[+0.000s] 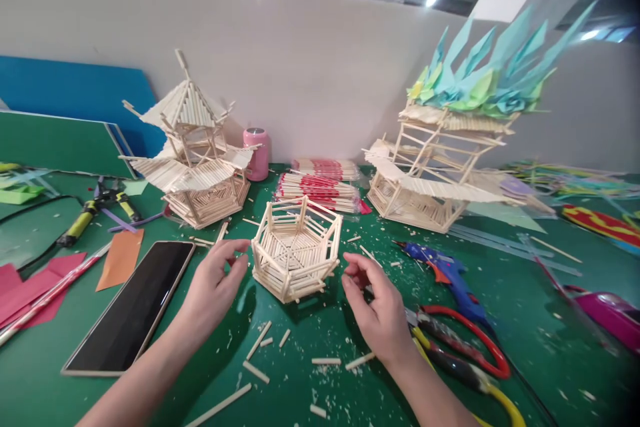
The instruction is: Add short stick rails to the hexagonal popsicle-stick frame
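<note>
A small open frame of pale wooden sticks (295, 250), with a slatted floor and several corner posts, stands on the green table between my hands. Just left of it is my left hand (220, 280), fingers apart and holding nothing. On its right side my right hand (375, 300) is curled loosely, thumb and fingertips apart, with nothing visible between them. Both hands are close to the frame without touching it. Short cut sticks (256, 371) lie scattered in front.
Behind stand a stick pagoda (193, 173), a pink can (256, 155), bagged sticks (320, 192) and a stick building with paper leaves (430, 180). A phone (133, 310) lies left; a blue glue gun (450, 273) and red-handled pliers (480, 340) lie right.
</note>
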The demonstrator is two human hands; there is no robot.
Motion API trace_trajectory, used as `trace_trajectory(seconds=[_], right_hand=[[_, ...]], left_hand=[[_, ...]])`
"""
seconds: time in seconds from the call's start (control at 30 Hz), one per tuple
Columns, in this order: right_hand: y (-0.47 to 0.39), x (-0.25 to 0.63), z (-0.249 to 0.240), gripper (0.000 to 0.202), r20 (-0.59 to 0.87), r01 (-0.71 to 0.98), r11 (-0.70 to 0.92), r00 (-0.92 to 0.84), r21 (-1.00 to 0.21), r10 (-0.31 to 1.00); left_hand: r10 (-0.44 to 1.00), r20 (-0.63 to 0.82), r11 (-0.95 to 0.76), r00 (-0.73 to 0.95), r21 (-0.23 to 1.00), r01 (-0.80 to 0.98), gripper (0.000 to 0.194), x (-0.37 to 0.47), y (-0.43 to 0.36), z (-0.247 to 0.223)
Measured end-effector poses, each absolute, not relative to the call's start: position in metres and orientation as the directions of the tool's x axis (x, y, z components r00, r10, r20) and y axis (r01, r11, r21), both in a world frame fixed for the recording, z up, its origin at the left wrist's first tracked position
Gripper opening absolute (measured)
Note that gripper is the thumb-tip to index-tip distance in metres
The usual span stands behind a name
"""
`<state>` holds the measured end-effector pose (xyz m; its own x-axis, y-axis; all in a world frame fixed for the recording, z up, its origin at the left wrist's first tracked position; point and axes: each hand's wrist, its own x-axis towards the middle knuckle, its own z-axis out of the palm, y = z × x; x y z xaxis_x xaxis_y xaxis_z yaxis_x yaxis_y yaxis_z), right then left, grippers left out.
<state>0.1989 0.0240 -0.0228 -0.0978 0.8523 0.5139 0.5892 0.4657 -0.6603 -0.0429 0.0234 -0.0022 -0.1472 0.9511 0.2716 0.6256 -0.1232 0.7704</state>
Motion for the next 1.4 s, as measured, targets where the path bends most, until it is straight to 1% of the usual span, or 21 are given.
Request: trace_trajectory(seconds=[0.13, 0.23, 0.3, 0.43, 0.73, 0.8, 0.87, 0.93, 1.0, 1.13, 1.23, 1.4], right_hand=[[0.023, 0.193, -0.023, 0.021, 0.524, 0.585, 0.496, -0.136, -0.642, 0.84], [0.025, 0.188, -0.024, 0.017, 0.513, 0.601, 0.495, -0.16, -0.627, 0.844], [0.027, 0.187, -0.022, 0.016, 0.497, 0.621, 0.489, -0.178, -0.613, 0.849], [0.033, 0.19, -0.016, 0.022, 0.468, 0.652, 0.462, -0.182, -0.601, 0.865], [0.057, 0.194, -0.013, 0.024, 0.416, 0.66, 0.405, -0.15, -0.634, 0.897], [0.057, 0.197, -0.012, 0.026, 0.403, 0.665, 0.377, -0.123, -0.645, 0.907], [0.053, 0.202, -0.01, 0.031, 0.401, 0.682, 0.332, -0.061, -0.652, 0.914], [0.044, 0.208, -0.006, 0.036, 0.412, 0.697, 0.287, 0.012, -0.657, 0.911], [0.034, 0.21, -0.002, 0.036, 0.433, 0.695, 0.263, 0.078, -0.669, 0.898], [0.019, 0.206, -0.005, 0.031, 0.54, 0.671, 0.298, 0.181, -0.679, 0.822], [0.016, 0.2, -0.013, 0.029, 0.586, 0.681, 0.336, 0.168, -0.651, 0.793], [0.016, 0.199, -0.021, 0.023, 0.637, 0.718, 0.381, 0.113, -0.583, 0.762]], left_hand=[[0.971, 0.236, -0.201, 0.028, 0.753, 0.626, 0.017, -0.041, 0.026, -0.004], [0.964, 0.249, -0.252, 0.094, 0.743, 0.62, 0.022, -0.037, 0.022, -0.002], [0.958, 0.261, -0.276, 0.118, 0.735, 0.619, 0.024, -0.035, 0.017, 0.0], [0.948, 0.277, -0.313, 0.158, 0.713, 0.627, 0.024, -0.028, 0.005, 0.002], [0.943, 0.293, -0.314, 0.16, 0.623, 0.717, 0.028, -0.003, -0.005, 0.0], [0.943, 0.283, -0.314, 0.173, 0.593, 0.741, 0.024, -0.003, -0.009, -0.001], [0.944, 0.269, -0.312, 0.189, 0.553, 0.772, 0.022, -0.008, -0.014, -0.002], [0.947, 0.251, -0.305, 0.201, 0.5, 0.81, 0.024, -0.017, -0.018, -0.003], [0.951, 0.234, -0.29, 0.203, 0.442, 0.849, 0.027, -0.029, -0.019, -0.003], [0.959, 0.217, -0.248, 0.18, 0.347, 0.905, 0.035, -0.042, -0.012, -0.002], [0.953, 0.218, -0.27, 0.209, 0.304, 0.914, 0.033, -0.038, -0.005, -0.001], [0.904, 0.246, -0.409, 0.35, 0.258, 0.875, 0.031, -0.027, 0.001, -0.008]])
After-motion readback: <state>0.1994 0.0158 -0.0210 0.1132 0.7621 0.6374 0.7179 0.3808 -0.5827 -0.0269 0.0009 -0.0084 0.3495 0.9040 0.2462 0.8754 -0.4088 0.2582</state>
